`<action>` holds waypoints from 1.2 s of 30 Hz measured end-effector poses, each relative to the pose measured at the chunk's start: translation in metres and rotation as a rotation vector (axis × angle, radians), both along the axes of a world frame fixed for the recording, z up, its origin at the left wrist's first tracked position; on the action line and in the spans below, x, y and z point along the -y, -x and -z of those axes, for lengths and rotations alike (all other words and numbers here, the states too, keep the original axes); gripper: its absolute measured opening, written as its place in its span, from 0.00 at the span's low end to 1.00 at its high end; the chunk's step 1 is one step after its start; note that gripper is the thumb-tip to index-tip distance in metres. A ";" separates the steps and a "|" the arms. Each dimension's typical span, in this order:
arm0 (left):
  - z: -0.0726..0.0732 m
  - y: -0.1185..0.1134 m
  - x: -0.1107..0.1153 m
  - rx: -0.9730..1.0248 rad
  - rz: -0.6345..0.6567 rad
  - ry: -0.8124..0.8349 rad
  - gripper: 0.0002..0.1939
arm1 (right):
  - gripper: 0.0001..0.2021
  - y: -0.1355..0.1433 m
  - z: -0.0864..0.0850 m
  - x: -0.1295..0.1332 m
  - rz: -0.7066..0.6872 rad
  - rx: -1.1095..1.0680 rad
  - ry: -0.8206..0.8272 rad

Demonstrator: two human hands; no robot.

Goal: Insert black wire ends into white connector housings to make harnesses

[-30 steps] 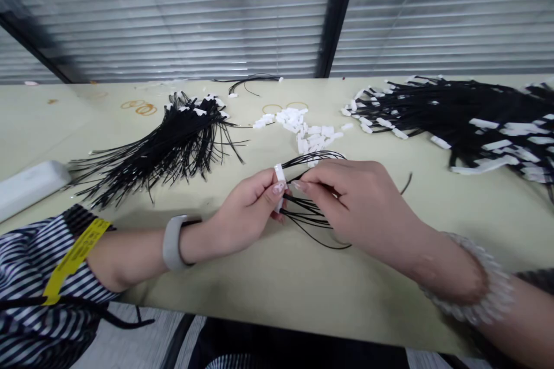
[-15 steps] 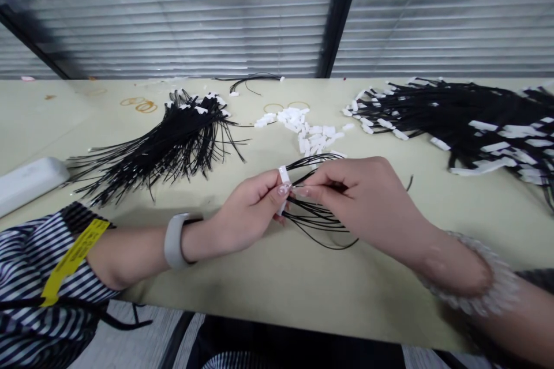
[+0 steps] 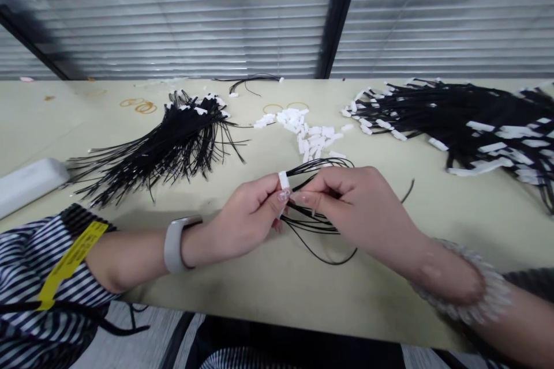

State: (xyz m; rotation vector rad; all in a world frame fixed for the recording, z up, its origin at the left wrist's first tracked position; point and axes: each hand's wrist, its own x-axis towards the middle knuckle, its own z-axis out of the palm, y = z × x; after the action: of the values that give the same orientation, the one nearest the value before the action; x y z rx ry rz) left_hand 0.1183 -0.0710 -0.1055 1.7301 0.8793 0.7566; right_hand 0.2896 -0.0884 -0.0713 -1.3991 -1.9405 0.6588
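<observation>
Between its thumb and fingers my left hand pinches a long white connector housing. Several thin black wires run out of the housing's right side and loop round beneath the other hand. Close to the left thumb, my right hand is closed in a pinch at a black wire, its fingertips at the housing's face. Whether that wire's end sits inside the housing is too small to tell. The right palm hides part of the loops, and a loose wire end sticks out behind it.
Beyond my hands lies a scatter of white connector housings. A bundle of black wires spreads at left beside a white box-like object. A larger pile of wires with white connectors lies right. Rubber bands rest at back left.
The right hand and the looped wires have dropped slightly towards me. My left hand keeps its pinch on the housing, and the fingertips of both hands stay close together.
</observation>
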 end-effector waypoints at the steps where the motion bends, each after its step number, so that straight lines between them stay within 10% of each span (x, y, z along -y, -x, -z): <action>1: 0.000 0.000 0.000 -0.013 -0.004 -0.003 0.12 | 0.10 0.000 0.000 0.000 0.001 0.005 0.000; 36: -0.003 0.000 -0.004 0.185 0.070 0.342 0.11 | 0.07 -0.014 -0.005 0.001 -0.117 0.277 -0.391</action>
State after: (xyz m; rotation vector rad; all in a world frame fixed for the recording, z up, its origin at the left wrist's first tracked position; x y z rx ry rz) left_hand 0.1186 -0.0674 -0.1021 1.3592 0.7672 0.6642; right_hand 0.3040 -0.0891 -0.0663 -1.1830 -2.2316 0.1221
